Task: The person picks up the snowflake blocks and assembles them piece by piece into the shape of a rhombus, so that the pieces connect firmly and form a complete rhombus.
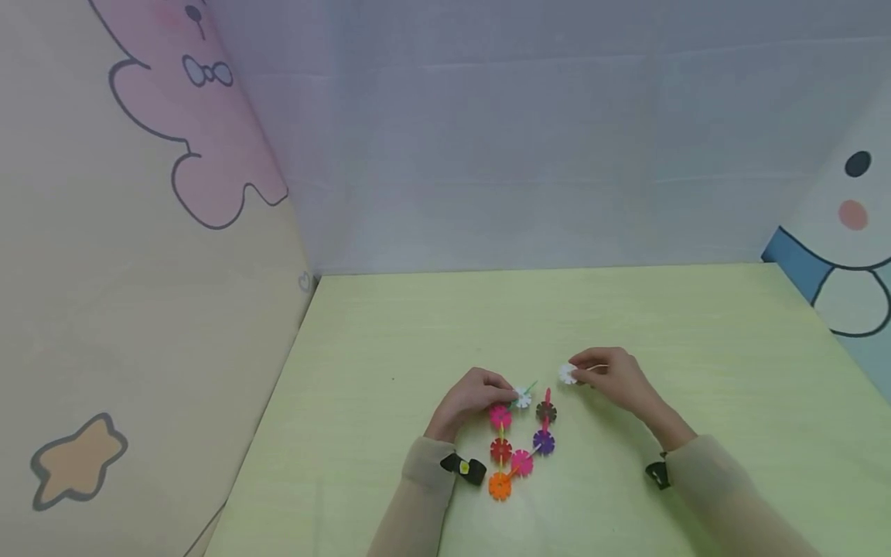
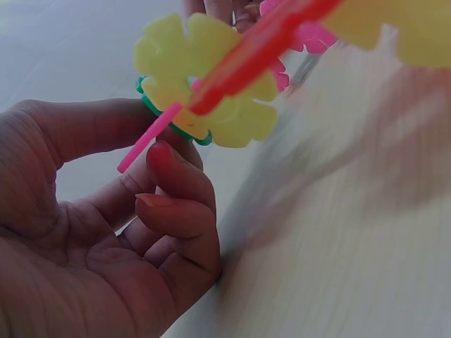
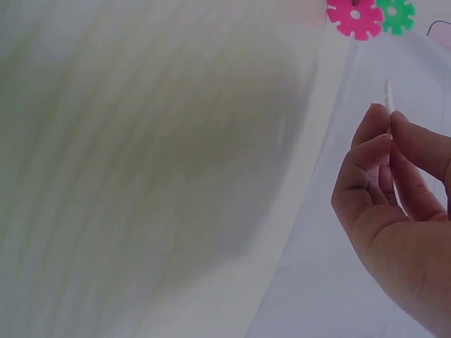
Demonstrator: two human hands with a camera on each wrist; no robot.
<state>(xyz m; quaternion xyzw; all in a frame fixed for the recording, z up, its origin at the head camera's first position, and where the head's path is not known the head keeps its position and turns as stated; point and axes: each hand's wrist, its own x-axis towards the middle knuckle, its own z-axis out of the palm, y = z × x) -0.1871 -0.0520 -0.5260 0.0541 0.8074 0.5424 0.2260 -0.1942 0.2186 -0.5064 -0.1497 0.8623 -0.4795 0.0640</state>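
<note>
In the head view, a U-shaped chain of slotted snowflake discs lies between the hands, with a red disc [image 1: 500,450], an orange disc [image 1: 500,486] and a purple disc [image 1: 544,442] in it. My left hand [image 1: 473,398] pinches the chain's far left end, beside a white disc [image 1: 522,398]. The left wrist view shows its fingertips at a green disc [image 2: 201,139] behind a yellow one [image 2: 243,127]. Between thumb and fingers, my right hand [image 1: 618,379] holds a separate white disc [image 1: 567,374], seen edge-on [image 3: 388,91] in the right wrist view.
The pale green table [image 1: 390,325] meets a plain back curtain [image 1: 487,155]. Cartoon-printed cloth [image 1: 209,309] stands along the left side. A brown disc [image 1: 546,411] and a pink edge-on disc [image 1: 547,396] form the chain's right end, near the right hand.
</note>
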